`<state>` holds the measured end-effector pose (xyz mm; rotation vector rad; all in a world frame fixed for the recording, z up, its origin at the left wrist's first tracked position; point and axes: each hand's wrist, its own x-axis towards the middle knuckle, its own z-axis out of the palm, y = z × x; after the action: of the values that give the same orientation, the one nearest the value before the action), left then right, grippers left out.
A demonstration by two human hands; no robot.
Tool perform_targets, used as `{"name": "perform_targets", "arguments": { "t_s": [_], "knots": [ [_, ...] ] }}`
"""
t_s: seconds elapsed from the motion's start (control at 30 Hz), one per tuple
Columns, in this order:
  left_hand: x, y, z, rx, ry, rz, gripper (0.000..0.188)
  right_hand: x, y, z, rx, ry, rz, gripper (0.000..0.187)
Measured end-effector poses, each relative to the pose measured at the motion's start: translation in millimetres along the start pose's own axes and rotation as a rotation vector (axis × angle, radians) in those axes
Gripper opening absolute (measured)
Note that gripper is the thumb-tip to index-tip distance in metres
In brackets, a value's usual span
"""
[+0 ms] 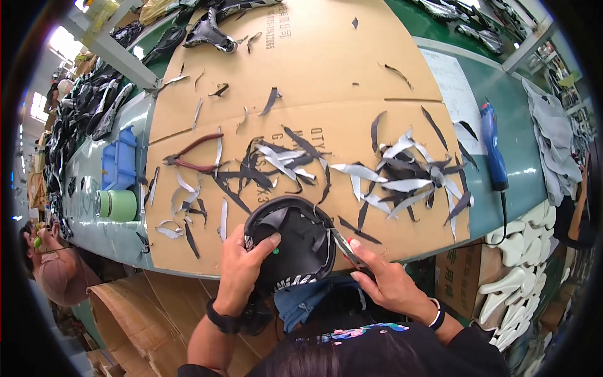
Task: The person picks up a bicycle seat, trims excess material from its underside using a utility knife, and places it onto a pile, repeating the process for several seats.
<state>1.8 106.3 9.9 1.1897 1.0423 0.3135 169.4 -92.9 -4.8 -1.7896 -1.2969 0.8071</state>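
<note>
My left hand (242,267) grips a black shoe upper (295,242) by its left rim, holding it at the near edge of the cardboard-covered table (326,69). My right hand (386,279) holds small scissors (342,244) whose blades touch the upper's right edge. Black and silver cut strips (402,179) lie scattered on the cardboard just beyond the upper.
Red-handled pliers (191,157) lie left of centre. A green tape roll (118,205) and blue bin (121,157) sit at the left edge, a blue hand tool (493,147) at the right. White shoe soles (518,264) are stacked at lower right. Another person (47,264) sits at the left.
</note>
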Motion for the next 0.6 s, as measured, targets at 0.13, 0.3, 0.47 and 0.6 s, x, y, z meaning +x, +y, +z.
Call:
{"name": "perform_targets", "arguments": {
  "t_s": [0.13,0.3,0.47,0.6],
  "knots": [
    [-27,-19,19,0.003,0.227,0.189,0.022,-15,-15,2,0.157,-0.094,0.22,0.061],
    [-59,-37,51,0.275,0.519,0.417,0.026,-49,-20,9,0.254,-0.108,0.364,0.061],
    [-79,-43,70,0.497,0.629,0.609,0.026,-77,-25,12,0.294,-0.1,0.459,0.062],
    [-90,-51,64,0.571,0.617,0.663,0.029,-63,-25,3,0.421,0.202,0.449,0.061]
  ]
}}
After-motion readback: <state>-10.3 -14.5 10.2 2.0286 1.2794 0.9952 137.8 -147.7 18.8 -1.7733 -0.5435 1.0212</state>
